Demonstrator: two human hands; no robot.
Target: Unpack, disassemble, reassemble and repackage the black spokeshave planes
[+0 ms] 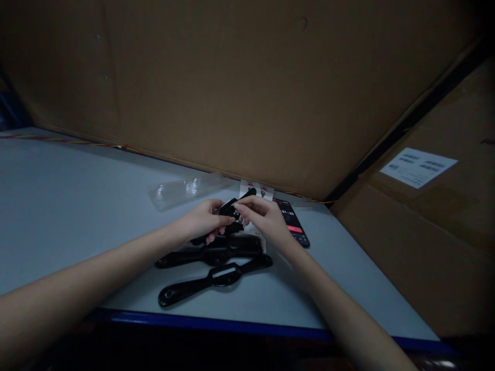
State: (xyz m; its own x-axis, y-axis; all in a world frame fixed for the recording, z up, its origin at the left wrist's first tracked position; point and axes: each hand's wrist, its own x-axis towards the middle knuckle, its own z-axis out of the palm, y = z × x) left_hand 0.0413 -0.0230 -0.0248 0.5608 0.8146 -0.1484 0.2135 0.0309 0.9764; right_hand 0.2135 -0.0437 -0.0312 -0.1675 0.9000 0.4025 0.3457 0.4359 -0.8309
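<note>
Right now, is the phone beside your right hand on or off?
On: the phone beside the right hand shows lit digits and a glowing red bar on its screen.

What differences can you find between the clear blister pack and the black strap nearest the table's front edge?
The blister pack is clear, while the strap is black and opaque. The blister pack lies towards the back, near the cardboard wall, while the strap lies near the blue front edge. The strap is long and narrow with a rectangular opening at its middle; the blister pack is shorter and wider. Both lie on the pale table.
</note>
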